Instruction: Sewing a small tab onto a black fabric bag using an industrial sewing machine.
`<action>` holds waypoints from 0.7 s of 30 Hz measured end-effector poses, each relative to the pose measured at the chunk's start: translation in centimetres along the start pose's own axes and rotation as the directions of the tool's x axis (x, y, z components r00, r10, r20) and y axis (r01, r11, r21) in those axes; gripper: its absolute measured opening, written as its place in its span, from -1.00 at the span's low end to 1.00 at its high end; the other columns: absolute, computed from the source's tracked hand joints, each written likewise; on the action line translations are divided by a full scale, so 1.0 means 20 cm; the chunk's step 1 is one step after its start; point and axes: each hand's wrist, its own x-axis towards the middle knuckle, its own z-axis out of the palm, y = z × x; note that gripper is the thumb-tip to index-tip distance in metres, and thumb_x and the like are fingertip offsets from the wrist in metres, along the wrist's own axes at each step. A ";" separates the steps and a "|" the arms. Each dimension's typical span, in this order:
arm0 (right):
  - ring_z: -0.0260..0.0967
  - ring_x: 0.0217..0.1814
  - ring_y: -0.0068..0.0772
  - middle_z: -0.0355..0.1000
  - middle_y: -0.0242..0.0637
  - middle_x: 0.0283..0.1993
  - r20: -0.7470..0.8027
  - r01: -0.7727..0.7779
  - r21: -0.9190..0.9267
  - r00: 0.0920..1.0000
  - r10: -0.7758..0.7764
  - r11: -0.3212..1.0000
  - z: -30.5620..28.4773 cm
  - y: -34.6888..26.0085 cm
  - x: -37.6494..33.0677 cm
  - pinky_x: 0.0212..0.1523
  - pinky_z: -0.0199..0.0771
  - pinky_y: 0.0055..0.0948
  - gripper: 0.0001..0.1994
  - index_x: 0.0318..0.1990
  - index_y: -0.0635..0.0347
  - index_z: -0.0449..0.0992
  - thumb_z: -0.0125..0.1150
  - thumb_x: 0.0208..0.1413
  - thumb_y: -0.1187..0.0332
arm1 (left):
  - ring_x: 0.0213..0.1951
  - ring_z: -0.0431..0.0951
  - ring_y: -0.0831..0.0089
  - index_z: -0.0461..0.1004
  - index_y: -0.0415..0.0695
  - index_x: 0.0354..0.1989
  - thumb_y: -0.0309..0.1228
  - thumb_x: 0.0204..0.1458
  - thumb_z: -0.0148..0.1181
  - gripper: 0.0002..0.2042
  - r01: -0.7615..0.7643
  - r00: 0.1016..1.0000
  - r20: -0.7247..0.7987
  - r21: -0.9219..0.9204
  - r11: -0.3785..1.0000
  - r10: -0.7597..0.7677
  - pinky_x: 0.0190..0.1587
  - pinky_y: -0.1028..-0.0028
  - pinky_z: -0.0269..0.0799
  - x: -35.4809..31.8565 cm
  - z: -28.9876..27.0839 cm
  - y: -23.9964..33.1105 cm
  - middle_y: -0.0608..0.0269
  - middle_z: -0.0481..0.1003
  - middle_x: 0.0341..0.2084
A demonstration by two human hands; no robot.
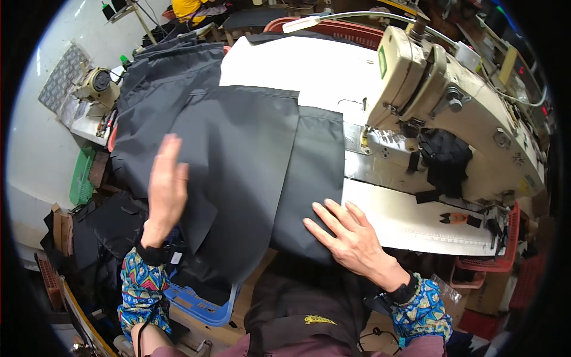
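Observation:
Dark grey fabric panels (pixel 244 143) lie in overlapping layers over the left part of the white sewing table (pixel 285 59) and hang past its near edge. My right hand (pixel 354 241) rests flat on the lower right corner of a smaller fabric panel (pixel 312 160), fingers spread. Over the left side of the fabric is my left hand (pixel 166 193), fingers stretched out and slightly blurred, holding nothing. Whether it touches the cloth I cannot tell. To the right stands a beige sewing machine (pixel 452 89), its needle area just beyond the fabric's right edge.
Orange-handled thread snips (pixel 461 219) and a red basket (pixel 505 250) are at the right. Below the hanging cloth sits a blue crate (pixel 208 312). Another sewing machine (pixel 98 83), a green basket (pixel 82 175) and piled dark fabric (pixel 110 229) are at left. A person in yellow (pixel 187 9) is behind.

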 end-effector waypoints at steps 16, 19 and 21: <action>0.32 0.38 -0.03 0.37 -0.03 0.31 -0.053 -0.088 -0.007 0.995 0.088 0.996 0.00 -0.02 -0.09 0.40 0.30 -0.12 -0.54 0.19 0.36 0.45 0.09 0.11 0.40 | 0.01 0.40 0.13 0.48 -0.13 0.03 -0.38 0.06 0.38 -0.63 -0.345 0.876 0.151 -0.469 0.813 0.458 0.08 0.32 0.37 0.56 0.72 0.56 0.09 0.41 -0.06; 0.33 0.38 -0.06 0.38 -0.03 0.31 -0.054 -0.094 0.033 0.994 0.096 0.995 0.01 -0.02 -0.11 0.40 0.29 -0.13 -0.54 0.19 0.36 0.45 0.07 0.12 0.41 | 0.01 0.41 0.21 0.51 -0.11 -0.06 -0.42 0.06 0.39 -0.72 -0.347 0.851 0.207 -0.468 0.813 0.483 0.12 0.28 0.34 0.60 0.77 0.58 0.15 0.42 -0.09; 0.32 0.39 -0.09 0.39 -0.04 0.31 -0.004 -0.135 0.026 0.991 0.135 0.991 -0.03 -0.01 -0.09 0.42 0.27 -0.12 -0.54 0.19 0.36 0.45 0.07 0.12 0.42 | 0.00 0.42 0.25 0.53 -0.14 -0.16 -0.47 0.08 0.36 -0.81 -0.249 0.823 0.236 -0.669 0.701 0.517 0.12 0.30 0.34 0.62 0.77 0.56 0.18 0.46 -0.17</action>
